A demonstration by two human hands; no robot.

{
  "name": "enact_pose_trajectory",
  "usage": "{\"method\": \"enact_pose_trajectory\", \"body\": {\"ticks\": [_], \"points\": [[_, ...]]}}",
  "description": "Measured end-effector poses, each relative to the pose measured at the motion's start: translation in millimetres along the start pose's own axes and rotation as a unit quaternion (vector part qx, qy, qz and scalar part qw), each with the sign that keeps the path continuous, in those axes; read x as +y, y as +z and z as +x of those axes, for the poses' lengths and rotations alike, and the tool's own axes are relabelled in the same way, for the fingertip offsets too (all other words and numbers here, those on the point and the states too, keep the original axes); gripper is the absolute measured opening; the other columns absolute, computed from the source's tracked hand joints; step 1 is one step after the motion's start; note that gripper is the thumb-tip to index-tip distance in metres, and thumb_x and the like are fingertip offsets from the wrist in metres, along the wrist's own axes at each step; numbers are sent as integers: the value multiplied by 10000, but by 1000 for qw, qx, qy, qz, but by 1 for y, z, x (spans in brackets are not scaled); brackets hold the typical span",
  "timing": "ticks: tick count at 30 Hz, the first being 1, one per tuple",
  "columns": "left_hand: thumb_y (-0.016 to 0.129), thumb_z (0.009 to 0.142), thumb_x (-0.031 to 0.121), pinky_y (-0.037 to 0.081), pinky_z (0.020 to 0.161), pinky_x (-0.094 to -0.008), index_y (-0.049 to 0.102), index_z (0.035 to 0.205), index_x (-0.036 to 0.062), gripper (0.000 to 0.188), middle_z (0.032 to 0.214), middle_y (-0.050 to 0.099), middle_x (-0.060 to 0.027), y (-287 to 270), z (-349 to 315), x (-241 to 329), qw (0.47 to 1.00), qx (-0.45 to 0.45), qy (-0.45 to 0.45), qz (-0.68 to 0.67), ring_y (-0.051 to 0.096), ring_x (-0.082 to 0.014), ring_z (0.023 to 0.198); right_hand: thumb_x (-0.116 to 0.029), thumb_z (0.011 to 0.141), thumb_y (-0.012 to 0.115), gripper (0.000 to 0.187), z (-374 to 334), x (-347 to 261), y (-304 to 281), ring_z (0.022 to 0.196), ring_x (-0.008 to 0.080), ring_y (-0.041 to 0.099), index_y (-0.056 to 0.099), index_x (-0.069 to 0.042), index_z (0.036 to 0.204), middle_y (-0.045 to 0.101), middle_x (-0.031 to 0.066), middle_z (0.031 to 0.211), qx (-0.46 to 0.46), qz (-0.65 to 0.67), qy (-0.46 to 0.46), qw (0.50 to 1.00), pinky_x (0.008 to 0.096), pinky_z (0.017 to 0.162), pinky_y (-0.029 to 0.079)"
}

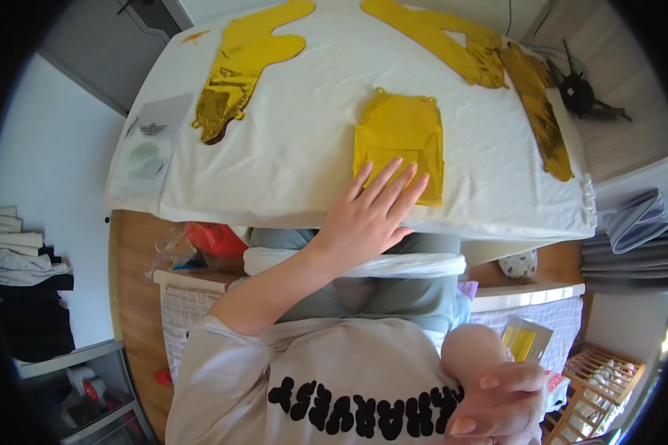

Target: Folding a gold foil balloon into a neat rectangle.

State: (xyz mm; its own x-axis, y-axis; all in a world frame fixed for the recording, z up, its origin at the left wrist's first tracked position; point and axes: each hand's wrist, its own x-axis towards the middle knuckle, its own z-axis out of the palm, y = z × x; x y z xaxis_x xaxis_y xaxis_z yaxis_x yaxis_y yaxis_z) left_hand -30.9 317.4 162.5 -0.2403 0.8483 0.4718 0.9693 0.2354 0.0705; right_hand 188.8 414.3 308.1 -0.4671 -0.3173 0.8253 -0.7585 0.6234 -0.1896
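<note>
My left hand (371, 211) rests with outstretched fingers on the lower part of a folded gold foil balloon (401, 115) near the table's front edge. The foil is a flat, roughly square packet with small tabs at its far end. Close to the camera at the lower right is my right hand (501, 404), raised near my chest with its fingers curled in; whatever is in them is hidden. Flat gold foil balloons also lie around: one (234, 78) at the far left, an angular one (464, 52) at the far right, and a narrow one (543, 119) along the right edge.
A white cloth covers the table (304, 141). A clear plastic sleeve (150, 141) lies at its left side. Beyond the right edge sits a black device with antennas (577, 93). A clear packet with yellow contents (523, 341) lies beside me, and a red bag (215, 239) below the table.
</note>
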Motion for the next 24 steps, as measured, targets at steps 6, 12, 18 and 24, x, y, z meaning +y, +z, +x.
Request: {"method": "enact_pose_trajectory", "body": {"ticks": [6, 12, 18, 24], "points": [[726, 915, 462, 383, 1188, -533, 488, 1528, 75, 763, 1567, 495, -131, 5, -8, -4, 999, -20, -25, 20, 438, -315, 1476, -210, 1046, 556, 388, -9, 8, 11, 1122, 222, 686, 618, -100, 1413, 730, 32, 1281, 46, 130, 31, 990, 516, 888, 532], [712, 930, 451, 401, 1177, -533, 501, 1512, 69, 727, 1559, 506, -138, 6, -1, -8, 999, -26, -11, 25, 464, -307, 1459, -200, 1059, 532, 455, 2, -10, 52, 1236, 258, 635, 528, -107, 1503, 490, 40, 1580, 190, 115, 82, 972, 599, 989, 490], [728, 926, 420, 410, 1170, -525, 532, 1484, 69, 688, 1535, 537, -133, 6, 0, -7, 1000, -17, -6, 12, 493, -303, 1440, -166, 1070, 523, 616, 16, -28, 57, 1542, 190, 330, 289, -164, 1639, 277, -95, 1716, 351, 335, 50, 873, 603, 1278, 66], [723, 936, 339, 443, 1144, -503, 621, 1395, 89, 532, 1436, 627, -118, 3, -2, -4, 1000, 5, 1, -8, 580, -275, 1357, -335, 1086, 546, 690, 27, -6, 46, 1513, 63, 354, 196, -232, 1673, 424, -140, 1638, 190, 889, -132, 394, 488, 1281, -187]]}}
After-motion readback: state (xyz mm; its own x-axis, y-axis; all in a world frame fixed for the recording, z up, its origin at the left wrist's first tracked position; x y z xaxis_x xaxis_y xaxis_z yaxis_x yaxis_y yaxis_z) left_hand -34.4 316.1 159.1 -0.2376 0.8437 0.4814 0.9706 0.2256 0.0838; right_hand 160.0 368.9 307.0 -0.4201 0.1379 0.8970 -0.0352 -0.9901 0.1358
